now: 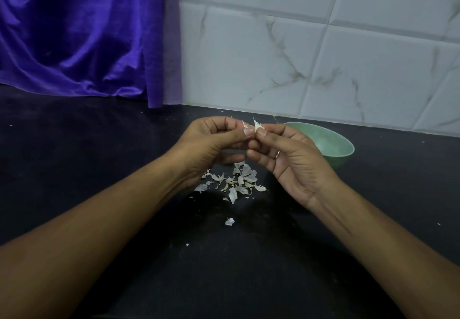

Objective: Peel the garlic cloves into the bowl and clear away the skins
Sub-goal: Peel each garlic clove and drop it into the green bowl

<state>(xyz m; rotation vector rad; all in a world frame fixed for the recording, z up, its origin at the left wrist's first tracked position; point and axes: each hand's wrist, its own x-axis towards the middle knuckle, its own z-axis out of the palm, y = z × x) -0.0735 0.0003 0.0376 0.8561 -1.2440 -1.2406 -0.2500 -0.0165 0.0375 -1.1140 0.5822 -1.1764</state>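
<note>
So the small, papery white garlic clove (pixel 254 127) is pinched between the thumbs and fingertips of both hands. The left hand (pixel 216 139) and right hand (pixel 291 159) meet around it, up above the black stone counter (pixel 99 169). Right under them sits a loose pile of pale torn skins (pixel 236 181), with one stray flake (pixel 229 221) nearer me. The pale green round bowl (pixel 344 155) is just behind the right hand, near the white marble-look tile wall (pixel 323 45). A purple satin cloth (pixel 87 32) hangs back left, and the counter stretches wide on that side.
</note>
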